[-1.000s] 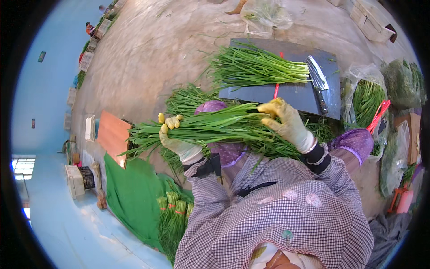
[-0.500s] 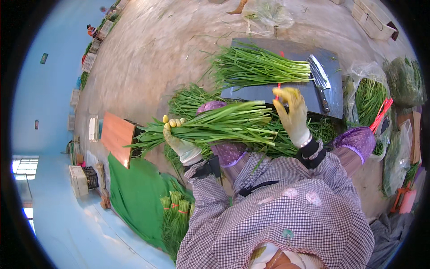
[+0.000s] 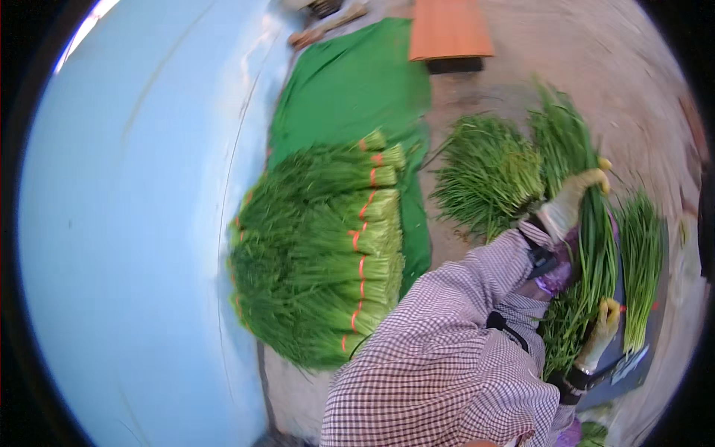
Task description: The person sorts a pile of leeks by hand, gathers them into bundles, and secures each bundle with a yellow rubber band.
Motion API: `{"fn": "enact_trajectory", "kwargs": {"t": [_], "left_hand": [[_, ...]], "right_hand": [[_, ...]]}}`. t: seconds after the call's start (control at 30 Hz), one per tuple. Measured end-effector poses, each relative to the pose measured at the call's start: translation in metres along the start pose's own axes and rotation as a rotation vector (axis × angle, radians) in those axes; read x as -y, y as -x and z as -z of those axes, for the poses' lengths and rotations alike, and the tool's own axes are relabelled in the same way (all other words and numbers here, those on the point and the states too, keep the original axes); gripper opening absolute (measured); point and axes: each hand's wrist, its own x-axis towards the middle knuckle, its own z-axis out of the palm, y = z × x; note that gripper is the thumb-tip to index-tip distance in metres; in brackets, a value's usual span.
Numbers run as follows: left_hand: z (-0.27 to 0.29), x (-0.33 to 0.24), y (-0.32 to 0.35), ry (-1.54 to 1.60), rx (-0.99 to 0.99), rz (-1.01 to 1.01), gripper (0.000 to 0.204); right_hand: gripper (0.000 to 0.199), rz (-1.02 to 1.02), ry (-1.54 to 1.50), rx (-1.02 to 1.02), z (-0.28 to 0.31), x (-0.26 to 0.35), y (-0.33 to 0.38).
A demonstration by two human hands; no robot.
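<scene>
A pale blue wall (image 3: 126, 246) is filling the left of the scene. Just right of it, a stack of tied bundles (image 3: 320, 253) is lying on a green cloth (image 3: 350, 82), cut ends facing right and orange bands lining up, probably so they stay clean and easy to count. At the far end of the cloth an orange board (image 3: 449, 28) is resting. Further right, loose greens (image 3: 488, 171) are lying spread on the bare floor (image 3: 618, 67).

The person in the checked shirt (image 3: 447, 365) is gripping one long bunch (image 3: 596, 238) with both gloved hands, apparently to keep the stalks gathered. The left hand (image 3: 573, 201) is curling tightly around its far part; the right hand (image 3: 602, 331) is closing around its near part. More stalks (image 3: 642, 261) are lying on a dark tray (image 3: 633, 365) at the right.
</scene>
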Motion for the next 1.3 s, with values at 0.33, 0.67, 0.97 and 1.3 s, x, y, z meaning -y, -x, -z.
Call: {"fn": "enact_trajectory", "kwargs": {"t": [0.33,0.67,0.97,1.3], "left_hand": [[0.07,0.041,-0.041,0.263,-0.25,-0.158,0.027],[0.04,0.002,-0.007,-0.874,0.177,-0.554,0.032],[0.037,-0.008,-0.025,0.033,-0.075,-0.092,0.026],[0.027,-0.001,-0.018,-0.021,0.035,-0.213,0.023]], "right_hand": [[0.031,-0.014,-0.658,-0.18,0.075,-0.065,0.013],[0.043,-0.147,-0.681,0.289,-0.009,0.0,0.038],[0.027,0.11,-0.705,-0.001,-0.018,0.051,0.035],[0.021,0.267,-1.56,-0.195,0.047,0.051,0.08]]}}
